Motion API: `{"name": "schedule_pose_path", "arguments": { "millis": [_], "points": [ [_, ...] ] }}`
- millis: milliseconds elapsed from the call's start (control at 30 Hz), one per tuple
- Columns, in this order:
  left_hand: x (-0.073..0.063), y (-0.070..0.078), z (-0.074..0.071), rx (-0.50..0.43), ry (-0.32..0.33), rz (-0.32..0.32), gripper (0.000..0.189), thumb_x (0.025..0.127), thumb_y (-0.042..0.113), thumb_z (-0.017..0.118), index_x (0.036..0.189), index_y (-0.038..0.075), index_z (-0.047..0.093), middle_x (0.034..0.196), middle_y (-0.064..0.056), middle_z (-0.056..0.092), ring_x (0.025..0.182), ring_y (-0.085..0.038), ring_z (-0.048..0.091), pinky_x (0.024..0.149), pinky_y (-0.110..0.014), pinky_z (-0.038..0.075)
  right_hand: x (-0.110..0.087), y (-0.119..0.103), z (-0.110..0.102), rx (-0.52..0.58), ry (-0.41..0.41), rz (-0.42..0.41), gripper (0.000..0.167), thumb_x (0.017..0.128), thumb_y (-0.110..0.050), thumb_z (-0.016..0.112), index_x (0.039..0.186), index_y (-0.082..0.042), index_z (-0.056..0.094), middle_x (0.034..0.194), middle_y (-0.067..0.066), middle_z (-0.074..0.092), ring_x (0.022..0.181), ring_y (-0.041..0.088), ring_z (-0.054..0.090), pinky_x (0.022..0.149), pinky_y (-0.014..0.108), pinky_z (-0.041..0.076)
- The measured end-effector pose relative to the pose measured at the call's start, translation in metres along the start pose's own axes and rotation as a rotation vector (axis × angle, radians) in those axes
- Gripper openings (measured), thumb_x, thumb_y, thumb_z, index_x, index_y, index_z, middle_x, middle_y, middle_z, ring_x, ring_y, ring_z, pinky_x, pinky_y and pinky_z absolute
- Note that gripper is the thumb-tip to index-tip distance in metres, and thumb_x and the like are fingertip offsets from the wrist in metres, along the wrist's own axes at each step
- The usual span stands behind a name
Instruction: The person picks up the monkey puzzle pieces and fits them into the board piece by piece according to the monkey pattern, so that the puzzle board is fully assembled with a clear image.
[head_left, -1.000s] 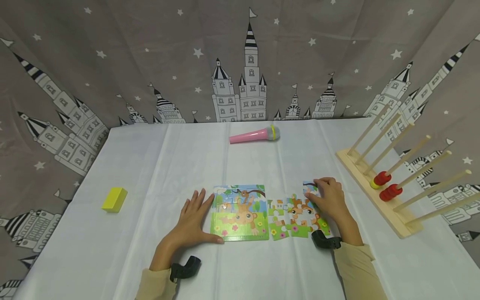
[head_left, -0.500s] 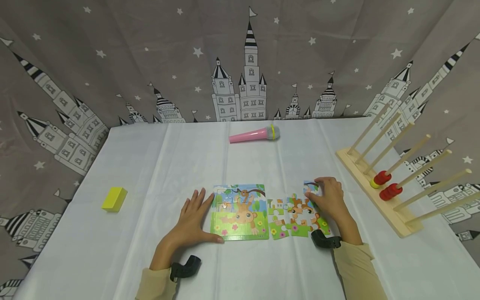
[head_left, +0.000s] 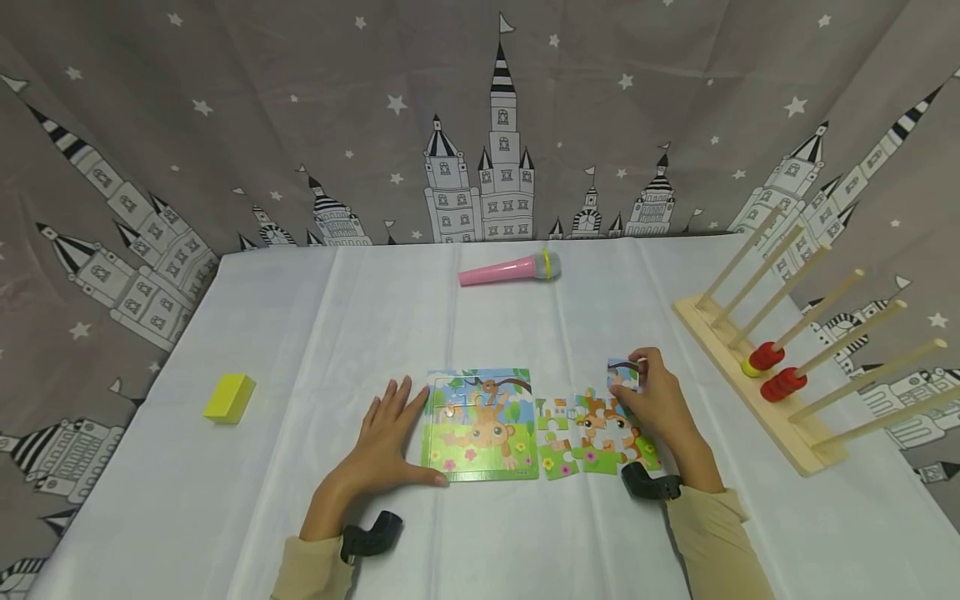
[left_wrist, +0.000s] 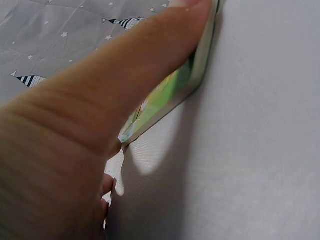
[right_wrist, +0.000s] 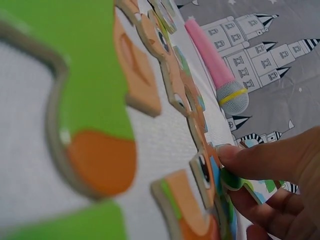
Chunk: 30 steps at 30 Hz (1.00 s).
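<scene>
- Green-edged puzzle board (head_left: pixel 480 473) lies flat on the white table (head_left: pixel 360 317), between the two hands.
- Left hand (head_left: pixel 386 440), fingers spread straight, rests beside it, thumb touching its near left corner.
- Right hand (head_left: pixel 663 404) pinches a puzzle piece (head_left: pixel 622 372) just beyond the loose pieces (head_left: pixel 597 461) right of the board.
- Farther back lies a pink microphone (head_left: pixel 506 271).

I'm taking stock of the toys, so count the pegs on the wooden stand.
7 pegs on the stand: 3 bare at its far end, 2 with rings in the middle, 2 bare at its near end. None seems hidden, though the nearest leaves the picture.
</scene>
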<state>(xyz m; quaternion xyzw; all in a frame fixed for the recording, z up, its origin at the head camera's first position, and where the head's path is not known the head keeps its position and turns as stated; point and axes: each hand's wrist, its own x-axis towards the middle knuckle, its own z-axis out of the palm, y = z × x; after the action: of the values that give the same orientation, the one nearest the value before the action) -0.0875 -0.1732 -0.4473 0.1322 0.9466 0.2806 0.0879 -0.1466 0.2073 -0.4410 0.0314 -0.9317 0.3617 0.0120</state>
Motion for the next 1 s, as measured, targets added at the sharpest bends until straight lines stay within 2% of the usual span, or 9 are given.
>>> {"name": "schedule_pose_path", "arguments": {
  "millis": [100, 267, 400, 500, 733, 1000],
  "points": [
    [-0.0003, -0.0002, 0.0001, 0.0, 0.001, 0.005, 0.123, 0.049, 0.062, 0.078, 0.145, 0.013, 0.02, 0.153, -0.016, 0.004, 0.141, -0.035, -0.003, 0.112, -0.054, -0.001, -0.001, 0.0004, 0.0013, 0.004, 0.01, -0.041, 0.049, 0.08, -0.009, 0.068, 0.116, -0.002, 0.036, 0.077, 0.008, 0.04, 0.063, 0.016, 0.035, 0.055, 0.026, 0.031],
    [-0.0004, 0.0001, -0.0001, 0.006, 0.012, 0.009, 0.122, 0.049, 0.062, 0.077, 0.145, 0.013, 0.021, 0.153, -0.016, 0.004, 0.141, -0.035, -0.003, 0.112, -0.054, -0.001, -0.0011, 0.0003, 0.0021, -0.013, 0.02, -0.075, 0.044, 0.08, -0.009, 0.067, 0.117, -0.006, 0.042, 0.07, 0.007, 0.042, 0.057, 0.014, 0.034, 0.049, 0.024, 0.03],
    [-0.0006, 0.0014, -0.0007, 0.0, 0.011, 0.002, 0.122, 0.049, 0.061, 0.078, 0.145, 0.012, 0.021, 0.153, -0.016, 0.005, 0.141, -0.035, -0.002, 0.112, -0.054, 0.0, -0.0006, -0.0005, 0.003, -0.023, 0.015, -0.08, 0.037, 0.082, -0.009, 0.066, 0.115, -0.01, 0.051, 0.081, 0.013, 0.057, 0.061, 0.016, 0.04, 0.052, 0.024, 0.034],
    [-0.0007, 0.0018, -0.001, -0.004, 0.005, -0.004, 0.122, 0.049, 0.06, 0.079, 0.145, 0.012, 0.021, 0.153, -0.016, 0.005, 0.141, -0.035, -0.002, 0.112, -0.054, -0.001, -0.0006, -0.0013, 0.0039, -0.016, 0.004, -0.067, 0.033, 0.083, -0.01, 0.065, 0.114, -0.01, 0.055, 0.093, 0.015, 0.06, 0.064, 0.017, 0.043, 0.054, 0.025, 0.035],
    [-0.0008, 0.0012, -0.0005, 0.005, 0.003, -0.007, 0.123, 0.048, 0.06, 0.079, 0.145, 0.012, 0.021, 0.153, -0.016, 0.006, 0.141, -0.035, -0.002, 0.113, -0.054, 0.0, -0.0013, -0.0029, 0.0042, -0.013, 0.0, -0.056, 0.033, 0.083, -0.011, 0.065, 0.114, -0.008, 0.056, 0.096, 0.017, 0.061, 0.066, 0.018, 0.046, 0.055, 0.025, 0.037],
    [-0.0009, 0.0008, 0.0, -0.002, 0.002, -0.011, 0.123, 0.048, 0.061, 0.078, 0.145, 0.013, 0.02, 0.153, -0.015, 0.005, 0.141, -0.034, -0.003, 0.113, -0.053, -0.001, -0.0019, -0.0082, 0.007, 0.008, -0.014, -0.064, 0.035, 0.082, -0.014, 0.066, 0.115, -0.008, 0.056, 0.074, 0.008, 0.052, 0.059, 0.014, 0.039, 0.049, 0.021, 0.034]
  ]
}}
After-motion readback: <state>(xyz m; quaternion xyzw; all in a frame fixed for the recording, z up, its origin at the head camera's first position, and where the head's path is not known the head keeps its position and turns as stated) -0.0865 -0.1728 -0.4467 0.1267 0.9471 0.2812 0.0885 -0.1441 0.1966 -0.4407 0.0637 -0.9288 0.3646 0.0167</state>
